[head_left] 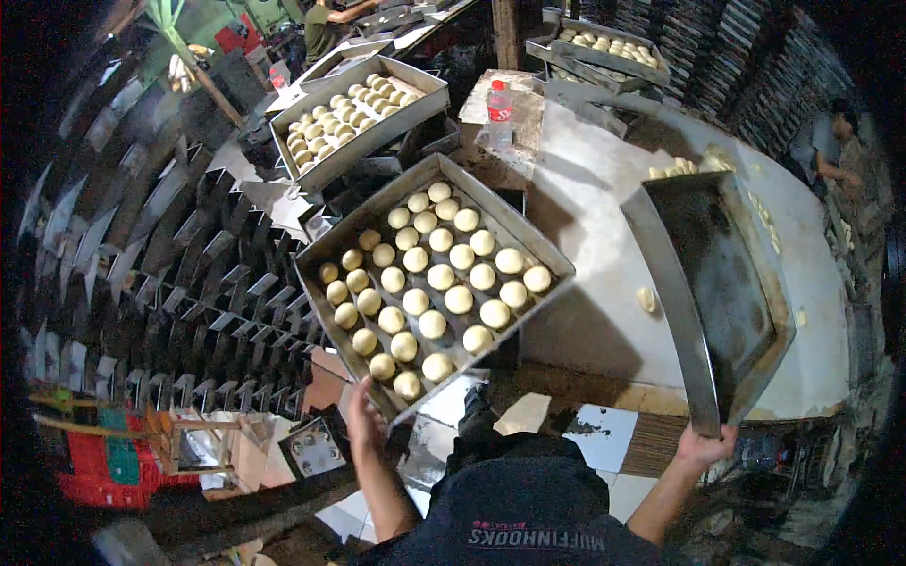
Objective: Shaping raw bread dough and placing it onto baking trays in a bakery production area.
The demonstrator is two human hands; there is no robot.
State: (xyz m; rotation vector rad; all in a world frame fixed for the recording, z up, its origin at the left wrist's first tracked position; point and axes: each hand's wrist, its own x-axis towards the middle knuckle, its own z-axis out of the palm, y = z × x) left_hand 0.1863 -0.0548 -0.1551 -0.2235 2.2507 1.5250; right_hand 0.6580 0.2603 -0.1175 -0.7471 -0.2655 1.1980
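My left hand (pixel 366 415) grips the near left corner of a square metal tray (pixel 505 343), tilted across the middle of the view and filled with rows of pale round dough balls (pixel 441 276). My right hand (pixel 706 447) is closed on the near end of an empty, dark-bottomed metal tray (pixel 668 283), which is angled over the right part of a pale worktable (pixel 592 321). Beside that tray lie a single dough piece (pixel 646 300) and, behind it, more shaped dough (pixel 717 158) on the table.
Filled trays stand at the back left (pixel 429 87) and back right (pixel 646 61). A red-capped bottle (pixel 499 123) stands between them. Stacked trays (pixel 160 245) line the left and upper right. Co-workers are at the top (pixel 323 33) and far right (pixel 830 156). Red crates (pixel 109 472) sit lower left.
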